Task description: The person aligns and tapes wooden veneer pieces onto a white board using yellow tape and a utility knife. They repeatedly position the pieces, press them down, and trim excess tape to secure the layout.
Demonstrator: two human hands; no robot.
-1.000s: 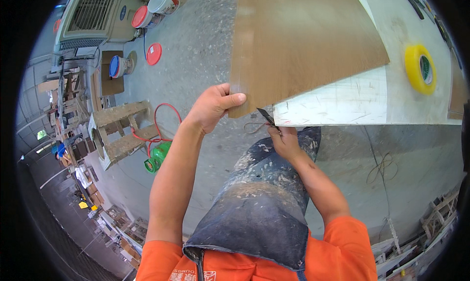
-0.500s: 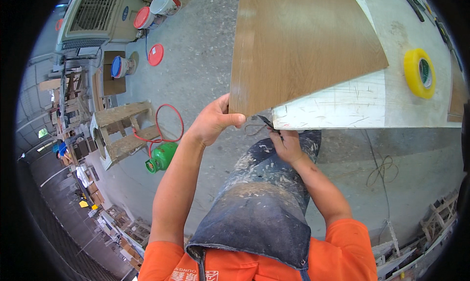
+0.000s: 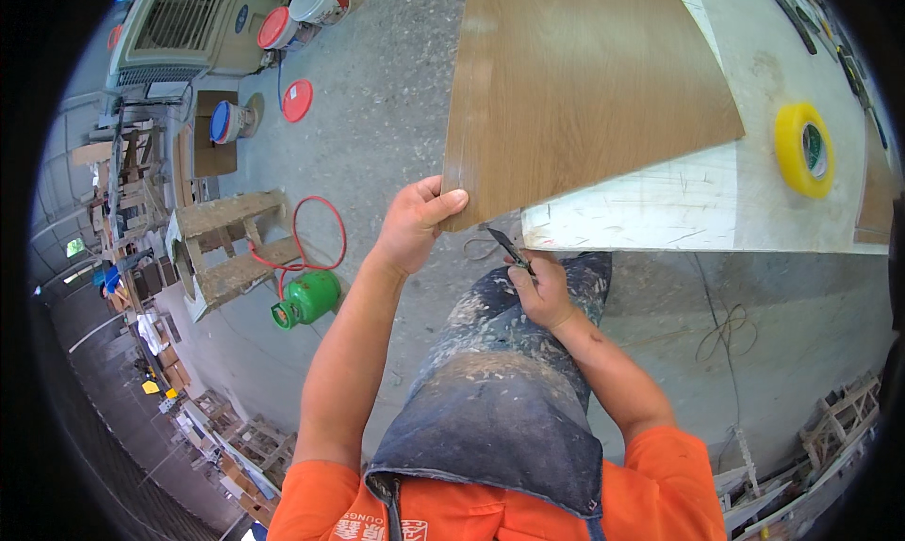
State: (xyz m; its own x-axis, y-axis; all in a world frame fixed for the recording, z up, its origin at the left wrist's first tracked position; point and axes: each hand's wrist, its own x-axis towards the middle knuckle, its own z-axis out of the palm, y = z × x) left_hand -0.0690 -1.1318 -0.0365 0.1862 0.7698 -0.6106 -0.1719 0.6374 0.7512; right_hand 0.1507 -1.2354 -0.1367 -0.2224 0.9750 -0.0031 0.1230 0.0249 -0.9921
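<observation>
Both bare forearms come up from the near edge, out of orange sleeves. The left arm stretches farther, nearly straight, its left hand (image 3: 415, 222) closed in a pinch with the thumb lying on top and the fingers curled beneath. The right arm bends at the elbow; the right hand (image 3: 541, 289) sits nearer, fingers curled tight, knuckles upward
</observation>
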